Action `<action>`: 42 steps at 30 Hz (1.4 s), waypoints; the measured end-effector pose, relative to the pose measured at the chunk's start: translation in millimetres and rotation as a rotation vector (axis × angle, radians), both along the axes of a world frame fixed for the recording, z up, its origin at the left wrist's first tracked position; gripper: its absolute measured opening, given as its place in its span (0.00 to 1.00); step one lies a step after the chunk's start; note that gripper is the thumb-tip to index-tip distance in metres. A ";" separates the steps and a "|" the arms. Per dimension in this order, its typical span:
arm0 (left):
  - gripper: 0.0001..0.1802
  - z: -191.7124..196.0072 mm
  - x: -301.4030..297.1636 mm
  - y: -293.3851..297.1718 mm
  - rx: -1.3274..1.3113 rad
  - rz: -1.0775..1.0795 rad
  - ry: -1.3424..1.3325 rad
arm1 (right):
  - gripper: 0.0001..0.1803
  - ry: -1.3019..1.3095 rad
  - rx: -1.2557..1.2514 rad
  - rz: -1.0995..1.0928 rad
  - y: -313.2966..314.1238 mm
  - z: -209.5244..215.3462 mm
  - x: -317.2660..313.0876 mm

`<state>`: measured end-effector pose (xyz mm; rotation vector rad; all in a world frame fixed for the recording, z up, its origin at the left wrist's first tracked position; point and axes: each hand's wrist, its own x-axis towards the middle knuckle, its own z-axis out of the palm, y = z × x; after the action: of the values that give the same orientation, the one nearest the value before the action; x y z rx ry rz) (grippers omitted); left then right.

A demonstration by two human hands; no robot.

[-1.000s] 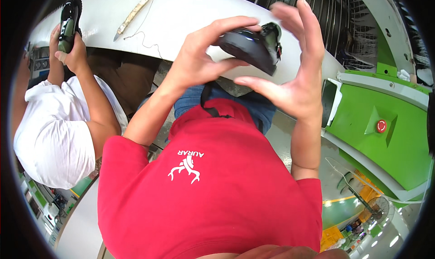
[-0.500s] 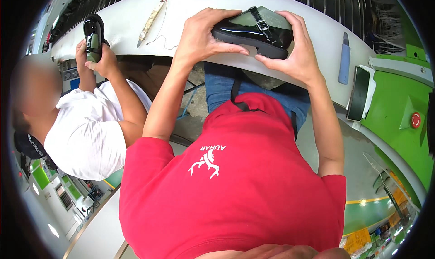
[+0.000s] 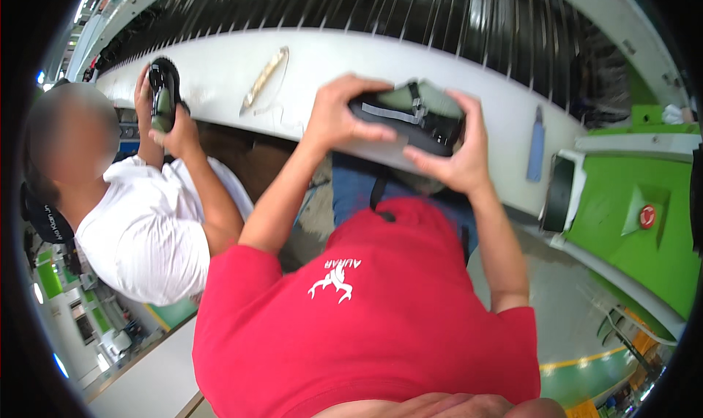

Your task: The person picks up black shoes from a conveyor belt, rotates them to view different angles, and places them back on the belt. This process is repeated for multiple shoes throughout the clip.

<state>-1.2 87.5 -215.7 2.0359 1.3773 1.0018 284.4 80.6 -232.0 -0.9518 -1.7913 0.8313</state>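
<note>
Between my hands is a black and green shoe [image 3: 403, 116] with a glossy strap, a buckle and a thick dark sole, held sideways above the white bench edge. My left hand [image 3: 344, 114] closes on its left end, fingers over the top and thumb along the sole. At the other end my right hand [image 3: 463, 151] grips it, thumb underneath and fingers behind. Farther left on the bench lies a slim tool with a pale wrapped handle [image 3: 265, 80] and a thin cord. A blue-handled tool [image 3: 537, 147] rests right of my right hand.
To my left a person in a white shirt [image 3: 146, 231] holds a similar shoe [image 3: 165, 96]. Beyond the white bench [image 3: 322, 48] runs a dark rack with metal bars [image 3: 410, 12]. On the right stands a green machine [image 3: 622, 198] with a red button [image 3: 647, 216].
The whole view has shifted, so the bench, shoe and hands sit lower in the picture. I still hold the shoe in both hands, slightly tilted, its strap side facing up.
</note>
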 end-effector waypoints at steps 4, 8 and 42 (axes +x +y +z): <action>0.69 -13.9 -3.3 -5.6 0.116 0.069 -0.509 | 0.61 0.042 0.231 -0.052 1.3 47.4 9.3; 0.57 -29.5 -20.5 -22.3 -0.009 0.345 -0.582 | 0.69 0.154 0.613 -0.359 9.0 140.3 22.8; 0.18 -14.8 1.1 -12.5 0.211 0.356 0.007 | 0.36 -1.412 -0.315 -1.163 391.3 307.1 418.0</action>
<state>0.0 75.0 -230.5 1.9784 1.7428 1.3413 702.4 472.0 75.1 -2.8059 -1.5414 -0.5309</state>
